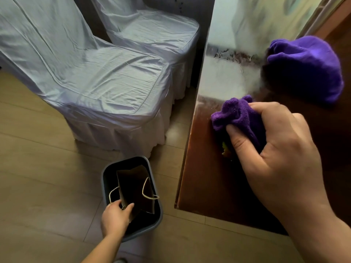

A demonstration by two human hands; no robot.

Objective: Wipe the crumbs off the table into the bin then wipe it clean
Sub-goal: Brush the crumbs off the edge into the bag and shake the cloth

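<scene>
A glossy brown table fills the right side, its left edge running down the frame. My right hand presses a bunched purple cloth onto the table near that edge. Small yellowish crumbs lie just under the cloth, close to my thumb. A grey bin stands on the floor beside the table's near corner, with a brown paper bag inside it. My left hand grips the bin's near rim together with the bag's edge.
A second purple cloth lies bunched on the table farther back. Two chairs with pale fabric covers stand left of the table. Streaky smears mark the tabletop. The floor is light wood.
</scene>
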